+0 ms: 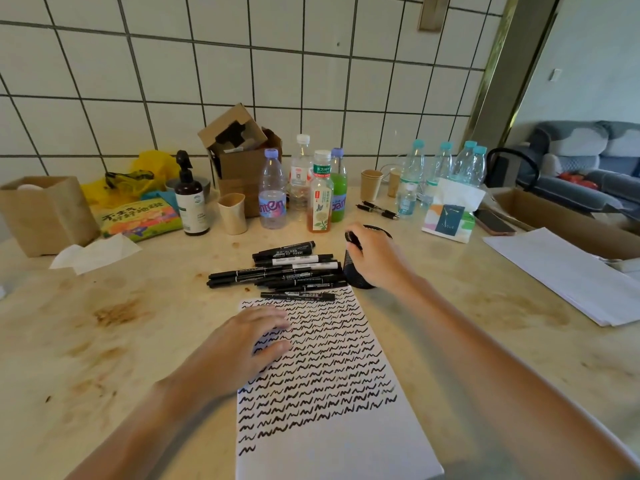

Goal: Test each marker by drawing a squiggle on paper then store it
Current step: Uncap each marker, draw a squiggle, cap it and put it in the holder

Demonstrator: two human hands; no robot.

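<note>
1. Gripping a black marker [352, 240] by its upper end, the right hand [375, 257] was closed around it directly over the black mesh pen cup [355, 273]; the marker's lower part was hidden by the hand, so whether it stood inside the cup could not be told.
2. The left hand [242, 344] lay flat and released, fingers spread, palm down on the upper left part of the paper [329, 427], grasping nothing.
3. The paper lay on the counter [104, 341] in front of the person and carried many rows of black squiggles [332, 358] over its upper part; the near part was blank.
4. A pile of black markers [287, 271] lay on the counter just beyond the paper's far edge, touching one another, most with their long axes running left to right. The nearest marker rested across the paper's top edge. The pen cup stood just beside the pile on its right.
5. Further back stood several drink bottles [320, 195], paper cups [232, 213], a pump bottle [188, 199] and an open cardboard box [239, 157] against the tiled wall [242, 64].
6. A tissue pack [450, 216], a phone [493, 222] and a stack of white sheets [571, 275] lay well apart to the right.
7. Brown stains marked the counter at the left.
</note>
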